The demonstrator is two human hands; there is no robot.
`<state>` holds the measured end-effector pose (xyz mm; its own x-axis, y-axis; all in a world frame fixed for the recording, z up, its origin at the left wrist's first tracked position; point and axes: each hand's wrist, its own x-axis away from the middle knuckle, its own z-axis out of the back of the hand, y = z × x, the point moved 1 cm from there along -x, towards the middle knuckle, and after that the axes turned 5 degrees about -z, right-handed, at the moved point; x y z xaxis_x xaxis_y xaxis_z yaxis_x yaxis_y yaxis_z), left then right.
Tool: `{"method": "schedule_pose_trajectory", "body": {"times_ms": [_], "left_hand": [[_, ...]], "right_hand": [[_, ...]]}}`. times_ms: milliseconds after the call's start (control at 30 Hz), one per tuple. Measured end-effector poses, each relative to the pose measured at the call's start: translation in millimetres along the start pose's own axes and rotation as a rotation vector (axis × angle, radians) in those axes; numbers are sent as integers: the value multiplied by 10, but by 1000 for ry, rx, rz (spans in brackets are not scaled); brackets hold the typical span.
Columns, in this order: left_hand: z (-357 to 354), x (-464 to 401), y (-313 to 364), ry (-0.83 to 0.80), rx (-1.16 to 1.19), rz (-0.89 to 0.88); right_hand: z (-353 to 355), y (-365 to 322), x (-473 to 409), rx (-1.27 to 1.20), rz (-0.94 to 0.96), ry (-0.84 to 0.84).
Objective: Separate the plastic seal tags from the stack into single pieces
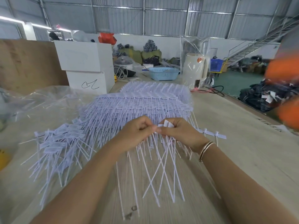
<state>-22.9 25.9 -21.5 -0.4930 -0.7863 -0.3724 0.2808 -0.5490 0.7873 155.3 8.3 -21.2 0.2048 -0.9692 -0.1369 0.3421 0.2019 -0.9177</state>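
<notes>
A big stack of white plastic seal tags [145, 101] lies in joined rows on the wooden table [242, 159], spreading from the middle toward the back. My left hand [135, 131] pinches a strip of tags at the stack's near edge. My right hand [179, 131] grips a small bunch of tags [166, 124], their flat heads sticking up above my fingers and their long tails hanging down toward me. A heap of single loose tags [59, 143] lies to the left. A short joined strip [213, 134] pokes out past my right wrist.
Crumpled clear plastic wrap [40, 101] lies at the left. White boxes [87, 68] and a blue basket [163, 73] stand behind the stack. A clear bag with a cream appliance [194, 68] sits at the back right. A blurred orange shape [284, 94] is at the right edge.
</notes>
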Motion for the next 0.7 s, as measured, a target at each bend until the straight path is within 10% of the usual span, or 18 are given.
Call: {"method": "schedule_pose_trajectory", "body": {"times_ms": [433,700], "left_hand": [[-8,-57,-99,211,876,82],[123,-12,-182,-45,338,116]], "right_hand": [[-68,-16,-57,-379,87,190],[208,60,16,-48,-20,87]]}}
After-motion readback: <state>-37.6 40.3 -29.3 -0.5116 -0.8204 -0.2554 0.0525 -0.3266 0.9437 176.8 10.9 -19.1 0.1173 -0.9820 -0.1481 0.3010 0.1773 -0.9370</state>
